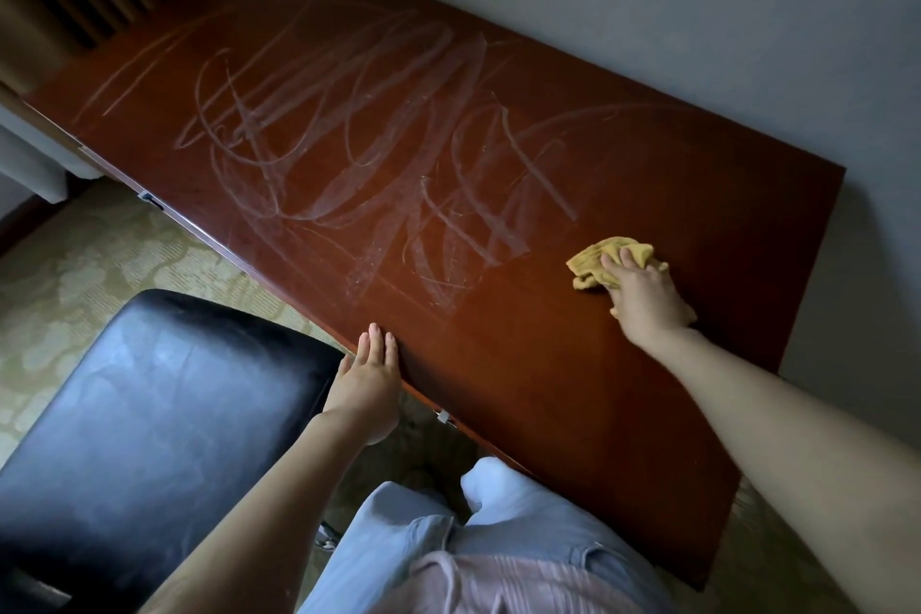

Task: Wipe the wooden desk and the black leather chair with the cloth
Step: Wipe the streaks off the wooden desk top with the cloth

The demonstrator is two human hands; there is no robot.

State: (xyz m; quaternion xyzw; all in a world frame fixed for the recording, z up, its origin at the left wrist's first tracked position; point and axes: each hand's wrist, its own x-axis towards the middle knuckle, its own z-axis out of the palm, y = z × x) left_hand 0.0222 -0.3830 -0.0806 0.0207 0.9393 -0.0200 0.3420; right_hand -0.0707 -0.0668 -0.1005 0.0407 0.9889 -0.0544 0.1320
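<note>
Our right grip (645, 294) is clamped on the cloth (593, 262), with the fingers bent over the bunched wad and the palm pressing it onto the bench (548, 389) toward its right end. The cloth is soft, light and limp. We judge it will fold and creep under the palm unless we keep it gathered, so the best hold is over the middle of the wad with the loose corners tucked in.

Our left grip (366, 384) holds nothing; its fingers are straight and together, resting flat on the near edge of the bench. The bench top is hard and glossy, probably slick, so the cloth should glide under moderate pressure. Pale streaks (349, 140) cover its middle and left stretch, left of the cloth.

The chair (164, 404) stands near left, its seat just beside the left grip. Its leather looks smooth and yielding, with dull smears, and probably wants a lighter press.
</note>
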